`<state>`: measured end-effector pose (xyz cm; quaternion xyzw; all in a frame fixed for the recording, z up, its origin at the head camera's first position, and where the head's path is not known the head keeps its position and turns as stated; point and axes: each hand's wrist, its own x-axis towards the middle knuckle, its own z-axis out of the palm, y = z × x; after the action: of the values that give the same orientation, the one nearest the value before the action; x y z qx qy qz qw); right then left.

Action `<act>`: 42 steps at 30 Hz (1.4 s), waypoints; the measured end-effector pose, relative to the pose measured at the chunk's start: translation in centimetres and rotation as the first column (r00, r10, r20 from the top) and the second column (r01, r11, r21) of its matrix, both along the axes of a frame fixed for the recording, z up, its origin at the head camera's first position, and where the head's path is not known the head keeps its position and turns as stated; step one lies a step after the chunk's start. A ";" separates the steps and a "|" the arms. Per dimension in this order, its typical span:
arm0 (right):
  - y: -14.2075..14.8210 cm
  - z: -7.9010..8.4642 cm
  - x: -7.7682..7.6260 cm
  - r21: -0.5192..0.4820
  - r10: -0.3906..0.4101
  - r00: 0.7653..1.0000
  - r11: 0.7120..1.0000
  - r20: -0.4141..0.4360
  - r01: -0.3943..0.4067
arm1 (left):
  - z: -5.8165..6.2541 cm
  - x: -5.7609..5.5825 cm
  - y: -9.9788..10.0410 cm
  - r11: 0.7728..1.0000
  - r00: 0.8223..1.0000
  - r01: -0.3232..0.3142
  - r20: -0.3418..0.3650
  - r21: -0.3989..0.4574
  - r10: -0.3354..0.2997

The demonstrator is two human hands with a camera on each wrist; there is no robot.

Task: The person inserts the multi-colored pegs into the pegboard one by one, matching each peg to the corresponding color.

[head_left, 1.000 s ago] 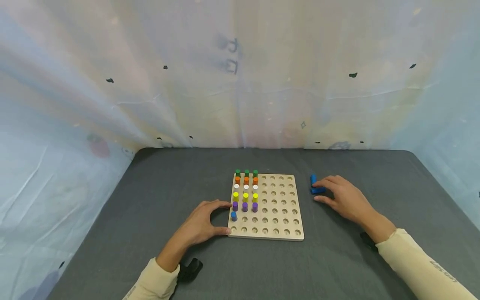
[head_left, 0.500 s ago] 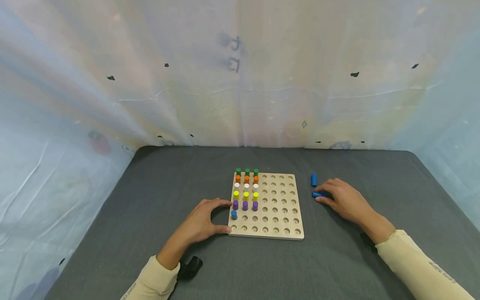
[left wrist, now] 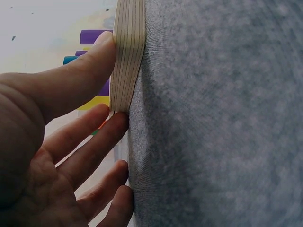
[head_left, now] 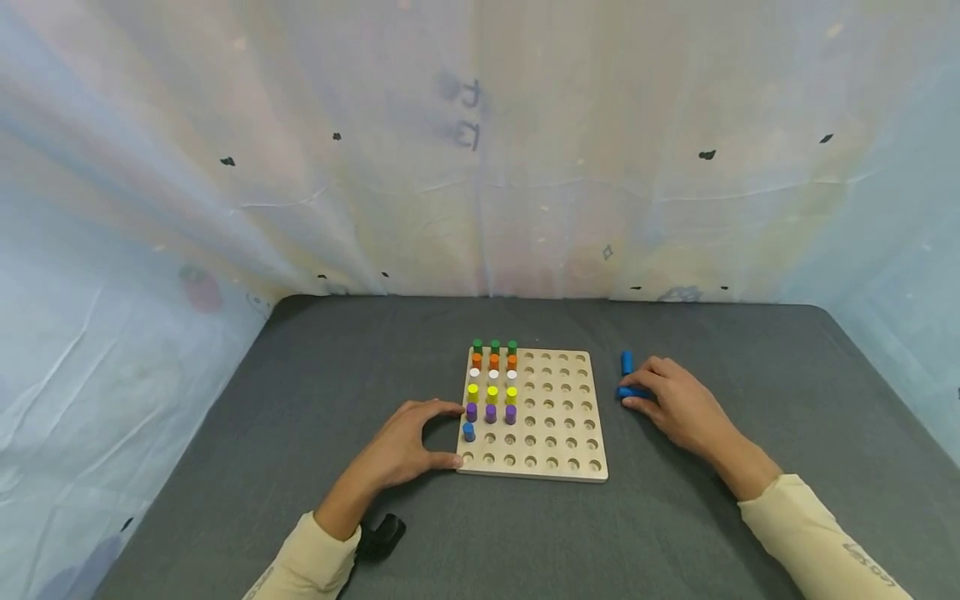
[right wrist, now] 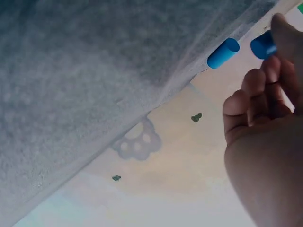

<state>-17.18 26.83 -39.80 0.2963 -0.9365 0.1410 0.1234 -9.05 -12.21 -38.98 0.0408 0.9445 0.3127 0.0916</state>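
A square wooden pegboard (head_left: 555, 425) lies on the grey cloth. Its three left columns carry green, orange, white, yellow and purple pegs. Below the purple ones, a single blue peg (head_left: 468, 432) stands in the leftmost column. My left hand (head_left: 397, 446) touches the board's left edge with thumb and forefinger spread apart; in the left wrist view the thumb (left wrist: 105, 45) rests against the layered edge. To the right of the board, my right hand (head_left: 682, 408) pinches a blue peg (right wrist: 261, 46) between thumb and fingers. Another blue peg (head_left: 627, 362) lies just beyond it on the cloth.
Grey cloth (head_left: 337, 358) covers the table around the board. A pale printed curtain (head_left: 525, 167) hangs behind the table's far edge and along both sides. A black strap piece (head_left: 381, 537) sits at the left wrist.
The right hand has closed on the nearer blue peg and shifted it slightly toward me and left, apart from the other blue peg. The left hand has stayed at the board's edge.
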 end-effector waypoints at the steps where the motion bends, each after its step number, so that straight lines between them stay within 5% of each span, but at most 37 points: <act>1: -0.1 0.1 0.1 -0.005 -0.005 1.000 1.000 0.003 0.005 | 0.0 0.0 0.0 1.000 1.000 0.000 -0.001 0.001 0.000; 10: 0.1 0.4 0.1 -0.085 -0.047 0.995 0.995 0.083 0.054 | -0.1 0.0 -0.1 1.000 1.000 0.000 -0.011 0.012 0.000; 20: -0.6 0.2 0.6 -0.077 -0.046 0.996 0.996 0.072 0.051 | -0.1 -0.3 -0.3 1.000 1.000 0.005 -0.012 0.018 -0.005; 35: -3.9 0.9 3.2 -0.134 0.065 0.995 0.988 -0.072 -0.074 | -0.2 -0.3 -0.1 1.000 1.000 0.000 -0.002 0.006 0.000; 42: -5.9 1.1 4.2 -0.181 0.156 0.985 0.969 -0.074 -0.167 | -0.3 -0.3 -0.1 1.000 1.000 0.011 -0.008 0.002 -0.011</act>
<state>-13.00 20.90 -38.71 0.3625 -0.8880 0.2290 0.1664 -9.30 -12.29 -39.30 0.0475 0.9444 0.3129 0.0894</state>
